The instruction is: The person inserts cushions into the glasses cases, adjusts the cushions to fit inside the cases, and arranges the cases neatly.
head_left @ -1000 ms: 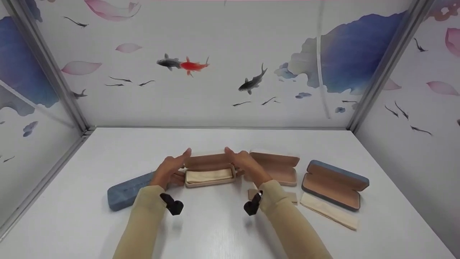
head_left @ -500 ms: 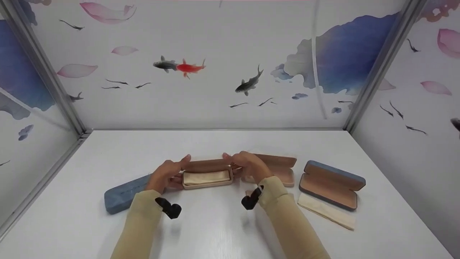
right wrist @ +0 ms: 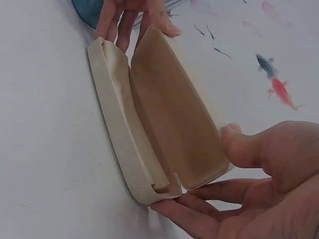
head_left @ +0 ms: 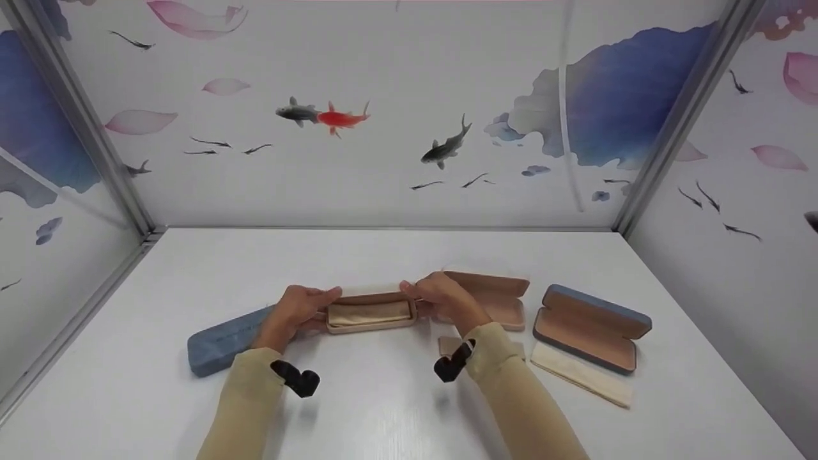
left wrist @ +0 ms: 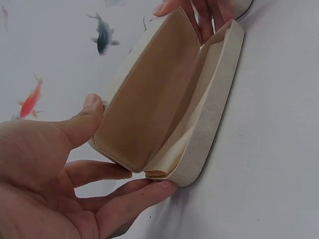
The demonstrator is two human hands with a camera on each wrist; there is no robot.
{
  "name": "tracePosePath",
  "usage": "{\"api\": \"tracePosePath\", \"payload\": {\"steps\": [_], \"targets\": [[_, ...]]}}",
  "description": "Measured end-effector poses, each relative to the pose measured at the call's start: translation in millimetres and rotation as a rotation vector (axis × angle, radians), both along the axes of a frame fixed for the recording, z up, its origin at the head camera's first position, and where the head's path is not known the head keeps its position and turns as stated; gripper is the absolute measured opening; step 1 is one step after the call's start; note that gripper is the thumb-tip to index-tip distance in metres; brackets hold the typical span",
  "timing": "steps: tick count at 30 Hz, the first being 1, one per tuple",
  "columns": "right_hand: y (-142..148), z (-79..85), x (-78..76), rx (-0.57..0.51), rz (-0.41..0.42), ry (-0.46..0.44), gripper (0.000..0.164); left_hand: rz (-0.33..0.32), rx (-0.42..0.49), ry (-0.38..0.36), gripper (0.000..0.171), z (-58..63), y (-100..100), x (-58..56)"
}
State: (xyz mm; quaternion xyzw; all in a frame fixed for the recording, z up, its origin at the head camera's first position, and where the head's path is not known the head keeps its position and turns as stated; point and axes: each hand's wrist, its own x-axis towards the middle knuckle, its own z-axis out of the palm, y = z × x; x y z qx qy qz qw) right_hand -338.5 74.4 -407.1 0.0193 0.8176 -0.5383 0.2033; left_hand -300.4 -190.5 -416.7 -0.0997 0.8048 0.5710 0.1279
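A cream glasses case (head_left: 374,328) with a tan lining stands partly open at the table's middle, its lid tilted over the base. Inside the base lies a folded cream cloth (head_left: 367,314). My left hand (head_left: 293,314) holds the left end, thumb on the lid's back edge and fingers along the base, as the left wrist view shows. At the other end my right hand (head_left: 450,299) grips the case the same way, its thumb (right wrist: 237,145) on the lid in the right wrist view.
Left of the case lies a closed blue glasses case (head_left: 220,345). To the right sit an open cream case (head_left: 501,313) and an open blue case (head_left: 591,338). Folded cloths lie before them, one cream (head_left: 581,375) and one tan (head_left: 449,345) partly behind the right wrist.
The lid of the held case has come down toward the base, and both thumbs have lowered with it. The other cases and cloths stay in place.
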Motion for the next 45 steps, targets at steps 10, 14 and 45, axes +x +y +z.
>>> {"api": "tracePosePath", "payload": {"steps": [10,14,45], "targets": [[1.6,-11.8,5.6,-0.044,-0.001,0.031,0.046,0.004,-0.132,0.083,0.064,-8.4,0.2,14.0],[1.0,-16.4,9.8,-0.068,0.009,0.024,0.023,0.002,-0.136,0.097,0.060,-11.0,-0.7,17.0],[-7.4,-28.4,29.8,0.105,-0.077,0.205,0.051,-0.012,-0.194,0.212,0.056,-19.1,9.7,23.4]]}}
